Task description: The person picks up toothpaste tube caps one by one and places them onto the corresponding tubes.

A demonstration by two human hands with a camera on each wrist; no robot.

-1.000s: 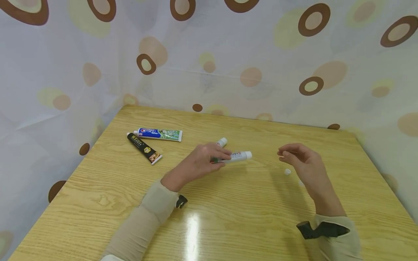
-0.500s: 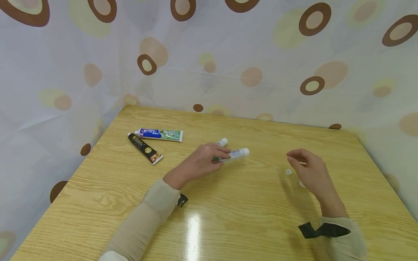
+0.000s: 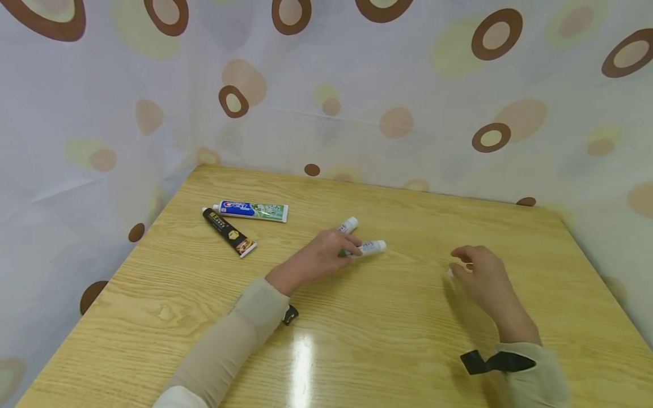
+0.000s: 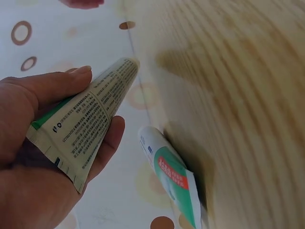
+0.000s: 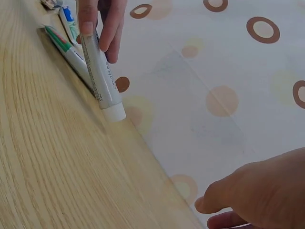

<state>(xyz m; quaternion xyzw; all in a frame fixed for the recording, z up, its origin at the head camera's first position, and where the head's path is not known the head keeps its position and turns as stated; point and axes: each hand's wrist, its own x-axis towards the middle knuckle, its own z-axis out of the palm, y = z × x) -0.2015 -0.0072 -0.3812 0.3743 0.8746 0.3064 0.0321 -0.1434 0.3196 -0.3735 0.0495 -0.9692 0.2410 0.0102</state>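
Observation:
My left hand (image 3: 329,252) holds a white and green toothpaste tube (image 3: 371,247) between thumb and fingers. Its white-capped end points right, and in the left wrist view the printed back of this tube (image 4: 97,107) faces the camera, raised off the table. A second white and green tube (image 3: 348,225) lies just behind that hand, partly covered by it. My right hand (image 3: 482,280) hovers over the table with bent fingers, thumb and fingertips apart. A small white cap (image 3: 450,273) shows beside its thumb. Nothing is visible between these fingers in the right wrist view, where the hand (image 5: 262,193) is partly cut off.
On the left of the wooden table (image 3: 388,345) lie a blue and green toothpaste tube (image 3: 252,210) and a black toothpaste tube (image 3: 228,231), close together. A white curtain (image 3: 306,73) with brown and beige circles stands behind the table.
My right hand has moved slightly right, then lower, towards the small cap. A second small white piece is now hidden by it. The left hand keeps its tube, with little movement.

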